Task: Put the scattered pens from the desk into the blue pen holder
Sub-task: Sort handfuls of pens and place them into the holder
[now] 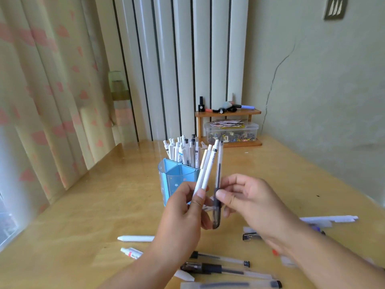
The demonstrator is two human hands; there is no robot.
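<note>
The blue pen holder [175, 178] stands mid-desk with several white pens [183, 152] upright in its back compartment. My left hand [183, 213] is raised just in front of it and grips two white pens [205, 165] that point up and slightly right. My right hand [252, 201] pinches a clear pen with a dark cap [217, 184], held nearly upright next to the white ones. Loose pens lie on the desk: a white one [135, 238] at the left, clear ones [225, 268] near the front edge, more [329, 219] at the right.
A small wooden shelf [228, 113] with bottles and a clear plastic box [231, 132] stands at the back by the wall. A small white tube [131, 253] lies at the front left. Curtains hang along the left side. The wooden desk [93, 205] extends left of the holder.
</note>
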